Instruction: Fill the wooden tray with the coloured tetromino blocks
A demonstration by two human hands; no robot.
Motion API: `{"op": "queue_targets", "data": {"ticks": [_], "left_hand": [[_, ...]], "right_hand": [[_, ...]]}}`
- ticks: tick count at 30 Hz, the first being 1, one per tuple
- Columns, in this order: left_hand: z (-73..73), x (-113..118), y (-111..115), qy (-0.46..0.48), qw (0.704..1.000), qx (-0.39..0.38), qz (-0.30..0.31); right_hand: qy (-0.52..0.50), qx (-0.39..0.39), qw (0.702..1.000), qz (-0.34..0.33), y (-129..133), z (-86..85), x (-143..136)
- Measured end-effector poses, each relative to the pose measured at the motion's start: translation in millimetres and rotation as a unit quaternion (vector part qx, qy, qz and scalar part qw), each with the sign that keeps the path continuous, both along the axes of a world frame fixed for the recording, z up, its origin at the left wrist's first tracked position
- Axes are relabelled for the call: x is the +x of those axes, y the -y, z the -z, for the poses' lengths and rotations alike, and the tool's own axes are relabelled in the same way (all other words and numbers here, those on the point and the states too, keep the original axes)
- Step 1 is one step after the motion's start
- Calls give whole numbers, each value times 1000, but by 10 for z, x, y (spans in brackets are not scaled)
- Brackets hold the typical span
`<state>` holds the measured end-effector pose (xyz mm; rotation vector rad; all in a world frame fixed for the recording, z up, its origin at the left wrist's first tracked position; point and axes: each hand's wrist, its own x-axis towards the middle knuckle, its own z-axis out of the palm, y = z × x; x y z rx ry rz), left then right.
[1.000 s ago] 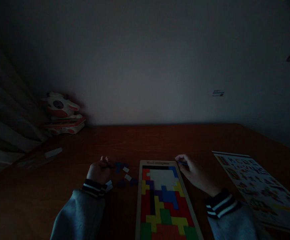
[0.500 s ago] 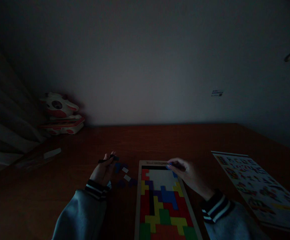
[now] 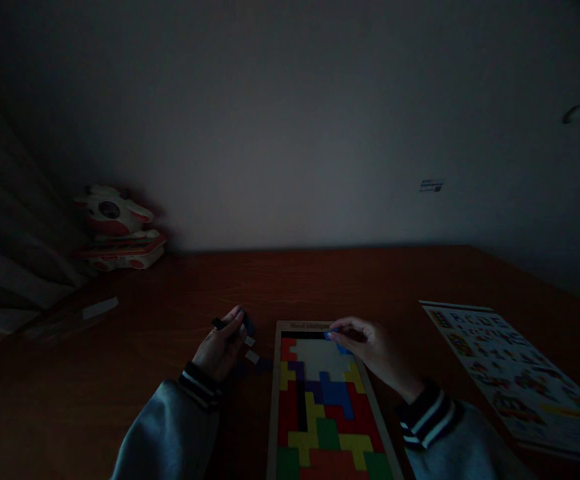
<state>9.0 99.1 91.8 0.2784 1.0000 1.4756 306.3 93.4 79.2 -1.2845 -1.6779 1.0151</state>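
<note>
A wooden puzzle tray (image 3: 273, 413) lies in front of me, its lower part filled with red, yellow, green, blue and purple block pieces. Bare tray floor shows in its upper part. My right hand (image 3: 370, 347) is over the tray's top right, thumb and fingers pinched on a blue piece (image 3: 331, 334). Left of the tray, my left hand (image 3: 223, 343) is closed around dark pieces (image 3: 219, 324); their exact colour is hard to tell in the dim light. Beside it lie white pieces (image 3: 253, 357) and dark blue or purple ones (image 3: 266, 365), partly hidden by the hand.
A printed sheet (image 3: 510, 373) lies on the wooden table (image 3: 360, 280) at the right. A cow-shaped toy keyboard (image 3: 120, 230) stands at the back left near a curtain (image 3: 5, 227). A white strip (image 3: 101, 307) lies in front of it. Behind the table rises a wall.
My left hand has moved right, toward the loose pieces, and its fingers have closed more. My right hand has shifted slightly left with the blue piece, which shows more clearly. The view has turned slightly.
</note>
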Motion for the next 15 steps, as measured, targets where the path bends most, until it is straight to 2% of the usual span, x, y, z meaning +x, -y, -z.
{"op": "queue_targets", "data": {"ticks": [5,11,15], "left_hand": [[33,29,34,-3,999,9,39],[84,59,36,13,999,-24,26],[104,89,37,24,999,-33,36]], "right_hand": [[-15,-15,1000,-16,9,-1,-12],[-48,-23,997,-53,40,8,-42],[-23,-34,997,-63,55,2,-43]]}}
